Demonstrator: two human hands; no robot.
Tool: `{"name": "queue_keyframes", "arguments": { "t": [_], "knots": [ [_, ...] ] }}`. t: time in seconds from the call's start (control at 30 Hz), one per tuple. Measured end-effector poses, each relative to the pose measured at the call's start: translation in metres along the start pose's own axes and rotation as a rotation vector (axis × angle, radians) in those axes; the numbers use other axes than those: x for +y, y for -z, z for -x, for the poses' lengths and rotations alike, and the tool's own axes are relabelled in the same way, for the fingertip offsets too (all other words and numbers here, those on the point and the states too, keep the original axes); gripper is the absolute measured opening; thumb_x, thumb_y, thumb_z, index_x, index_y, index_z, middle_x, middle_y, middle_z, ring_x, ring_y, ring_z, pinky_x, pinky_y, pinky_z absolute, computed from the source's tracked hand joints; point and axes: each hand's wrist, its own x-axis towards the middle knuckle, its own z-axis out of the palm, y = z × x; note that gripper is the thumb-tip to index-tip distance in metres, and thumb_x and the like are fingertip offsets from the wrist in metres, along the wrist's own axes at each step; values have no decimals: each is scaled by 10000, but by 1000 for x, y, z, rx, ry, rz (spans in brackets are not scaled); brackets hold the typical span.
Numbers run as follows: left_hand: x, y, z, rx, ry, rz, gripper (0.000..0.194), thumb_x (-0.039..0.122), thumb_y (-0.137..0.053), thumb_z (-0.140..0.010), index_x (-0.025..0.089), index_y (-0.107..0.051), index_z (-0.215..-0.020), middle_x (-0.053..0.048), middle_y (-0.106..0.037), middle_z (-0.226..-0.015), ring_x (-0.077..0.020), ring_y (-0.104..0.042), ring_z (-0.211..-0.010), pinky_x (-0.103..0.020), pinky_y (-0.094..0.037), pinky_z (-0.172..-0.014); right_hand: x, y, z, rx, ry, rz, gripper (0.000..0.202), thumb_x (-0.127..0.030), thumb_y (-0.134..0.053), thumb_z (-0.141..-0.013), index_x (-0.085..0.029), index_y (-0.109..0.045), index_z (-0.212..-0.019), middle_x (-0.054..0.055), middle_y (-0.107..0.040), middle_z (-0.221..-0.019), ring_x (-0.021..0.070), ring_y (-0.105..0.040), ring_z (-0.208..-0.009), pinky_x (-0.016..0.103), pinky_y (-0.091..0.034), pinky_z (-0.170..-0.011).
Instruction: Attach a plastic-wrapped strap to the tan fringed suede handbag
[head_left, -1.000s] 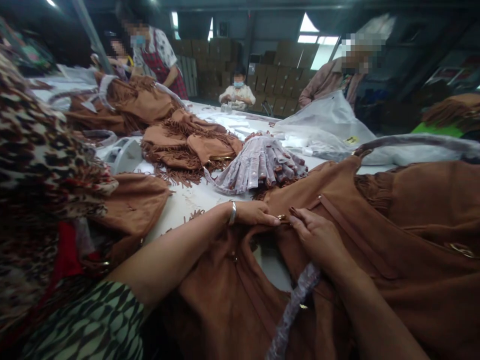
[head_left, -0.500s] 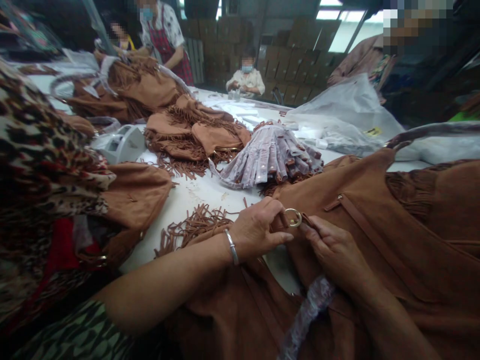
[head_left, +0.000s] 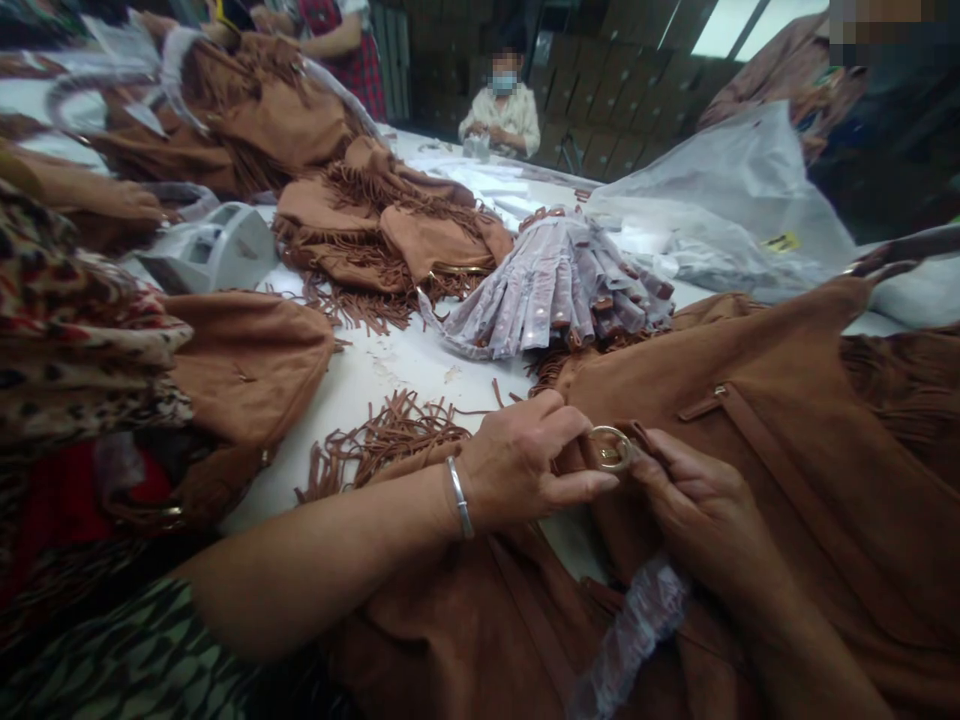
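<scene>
A gold ring (head_left: 611,449) joins brown leather tabs between my two hands. My left hand (head_left: 521,462), with a silver bangle at the wrist, pinches the tab on the ring's left side. On the other side my right hand (head_left: 694,495) is closed on the brown strap end. Below my hands a plastic-wrapped strap (head_left: 634,630) hangs down over a brown suede bag (head_left: 442,620). Another brown bag with a zip (head_left: 787,440) lies to the right, behind my right hand. Brown fringe (head_left: 382,440) spreads on the white table (head_left: 405,360) left of my left hand.
A bundle of plastic-wrapped straps (head_left: 555,290) lies beyond my hands. Fringed bags (head_left: 390,240) are piled at the back left, near a white tape dispenser (head_left: 217,245). Clear plastic bags (head_left: 735,210) stand at the back right. A person in leopard print (head_left: 75,350) is close on the left.
The view has tilted down, and both hands with the ring appear slightly farther right and lower. The neighbour's hand now shows at the left. My grip looks the same.
</scene>
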Motion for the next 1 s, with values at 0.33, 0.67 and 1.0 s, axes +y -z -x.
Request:
{"name": "queue_keyframes", "arguments": {
  "t": [0.33, 0.67, 1.0],
  "knots": [
    [2, 2, 0, -151, -175, -253, 414, 506, -394, -914, 138, -584, -904, -45, -532, -835, -145, -520, -730, -258, -424, -632, 0, -8, 2, 34, 57, -40, 214, -247, -506, -840, -193, -673, -961, 62, -689, -993, 205, -639, -893, 316, -479, -831],
    [-1, 3, 3, -185, -328, -302, 441, 535, -341, -921, 150, -546, -851, -50, -535, -829, -167, -505, -733, -286, -401, -627, -19, 5, 3, -160, -538, -830, 333, -471, -722, -686, -160, -605, -695, -42, -491, -526, 39, -424, -420, 146, -326, -390],
    [5, 6, 6, -174, -170, -279, 367, 496, -476, -879, 144, -576, -899, -48, -550, -855, -163, -527, -760, -272, -412, -653, -41, -2, 8, -58, -631, -867, 369, -439, -774, -614, -151, -555, -688, -83, -391, -459, 9, -298, -349, 127, -203, -315]
  ]
}}
